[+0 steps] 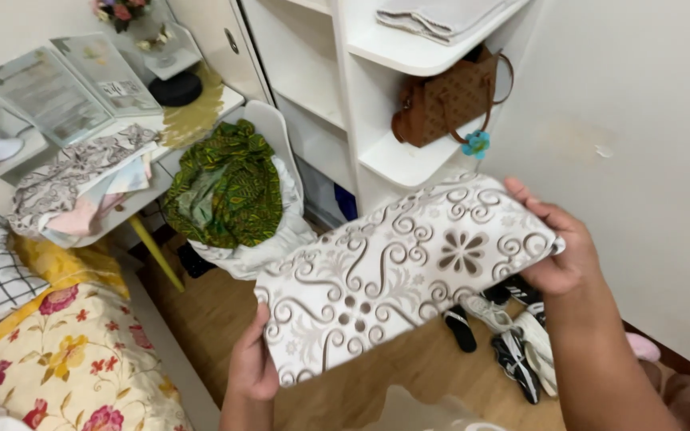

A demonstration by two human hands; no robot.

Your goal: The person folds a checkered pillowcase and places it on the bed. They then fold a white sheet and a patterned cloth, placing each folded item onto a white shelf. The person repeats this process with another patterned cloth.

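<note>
One patterned cloth [405, 275] is clasped by two hands, left hand [253, 363] and right hand [557, 251], each grip closed on an end.

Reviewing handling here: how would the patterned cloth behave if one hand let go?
The patterned cloth, stretched flat between left hand and right hand, probably droops once released: it looks thin and floppy. Likely light, since fingertip grips at its ends carry it.

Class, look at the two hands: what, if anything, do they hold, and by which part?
Both hold one folded patterned cloth: left hand grips its lower left corner, right hand its upper right end.
</note>
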